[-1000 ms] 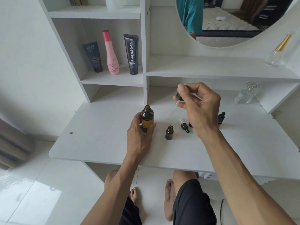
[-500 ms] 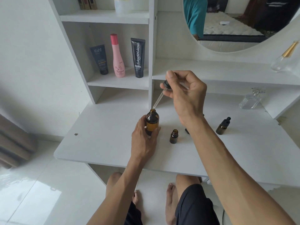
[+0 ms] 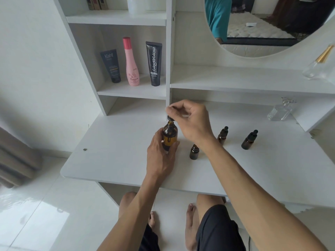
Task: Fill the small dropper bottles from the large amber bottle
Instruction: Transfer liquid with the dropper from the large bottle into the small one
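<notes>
A single head-worn wide-angle camera looks forward and steeply down from above the near edge of the white vanity desk (image 3: 116, 160), facing the shelving at its far edge. The view is close: both forearms enter from the bottom edge, with the wearer's knees and feet visible below the desk's near edge.

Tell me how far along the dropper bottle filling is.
Done, apparently: two small bottles stand capped. In hand: the left hand grips the large amber bottle; the right hand pinches the dropper at its open neck. Left: the uncapped small bottle awaits liquid and a cap; fill levels cannot be judged.
</notes>
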